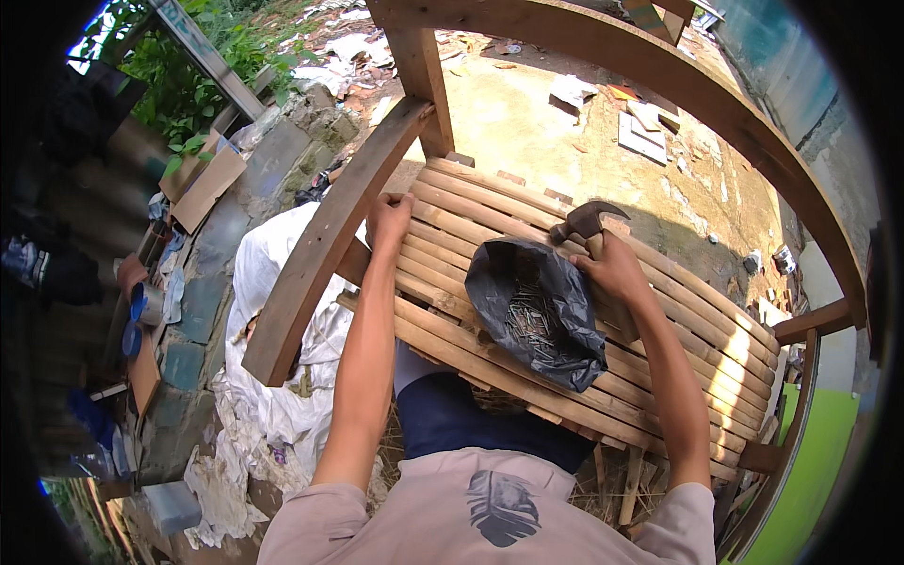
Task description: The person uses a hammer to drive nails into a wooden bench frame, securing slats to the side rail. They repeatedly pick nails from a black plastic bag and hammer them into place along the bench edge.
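A bench seat of bamboo slats (702, 325) stretches across in front of me, set in a brown wooden frame (325, 217). My left hand (388, 222) is closed at the left end of the upper slats, fingertips pinched together against a slat end; anything small between them is hidden. In my right hand (617, 268) is a claw hammer (581, 222), gripped near its head, above the slats. Between my hands an opened black plastic bag (586, 350) rests on the seat, with many loose nails (532, 315) inside.
The frame's long curved rail (650, 61) arches over the far side. White cloth (273, 330) lies on the ground at left, beside cardboard (205, 193) and stone blocks. Paper and board scraps (642, 137) litter the sunlit ground beyond. A wall (791, 75) stands at right.
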`<state>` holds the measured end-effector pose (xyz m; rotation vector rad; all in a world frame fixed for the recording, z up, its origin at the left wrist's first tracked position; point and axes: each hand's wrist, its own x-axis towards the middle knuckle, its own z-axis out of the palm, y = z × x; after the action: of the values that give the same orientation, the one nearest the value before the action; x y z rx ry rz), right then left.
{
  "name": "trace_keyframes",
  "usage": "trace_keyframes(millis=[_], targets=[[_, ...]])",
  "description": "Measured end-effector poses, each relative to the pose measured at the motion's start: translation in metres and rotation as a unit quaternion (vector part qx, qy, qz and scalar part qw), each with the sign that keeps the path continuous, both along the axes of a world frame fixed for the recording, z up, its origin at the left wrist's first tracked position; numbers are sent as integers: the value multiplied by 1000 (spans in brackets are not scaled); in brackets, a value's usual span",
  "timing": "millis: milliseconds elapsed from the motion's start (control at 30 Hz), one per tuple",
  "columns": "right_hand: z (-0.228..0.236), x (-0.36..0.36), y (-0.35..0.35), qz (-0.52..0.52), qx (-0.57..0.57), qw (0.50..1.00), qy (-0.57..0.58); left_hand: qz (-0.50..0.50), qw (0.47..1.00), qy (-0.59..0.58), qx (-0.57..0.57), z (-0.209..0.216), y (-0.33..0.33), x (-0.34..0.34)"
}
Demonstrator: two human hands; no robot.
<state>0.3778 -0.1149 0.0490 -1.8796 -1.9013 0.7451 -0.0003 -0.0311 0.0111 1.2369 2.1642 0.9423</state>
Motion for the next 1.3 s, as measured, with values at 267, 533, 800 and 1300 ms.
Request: trace_keyframes(millis=[267, 533, 800, 1300], targets=[[7, -4, 1, -12, -43, 999, -27, 11, 1000, 24, 2, -5, 2, -2], [4, -3, 1, -13, -16, 1000, -14, 11, 999, -19, 36, -4, 2, 0], [2, 0, 1, -20, -28, 999, -20, 6, 999, 20, 50, -1, -2, 4], [-13, 2, 7, -6, 19, 1000, -12, -160, 918, -43, 361, 56, -94, 85]])
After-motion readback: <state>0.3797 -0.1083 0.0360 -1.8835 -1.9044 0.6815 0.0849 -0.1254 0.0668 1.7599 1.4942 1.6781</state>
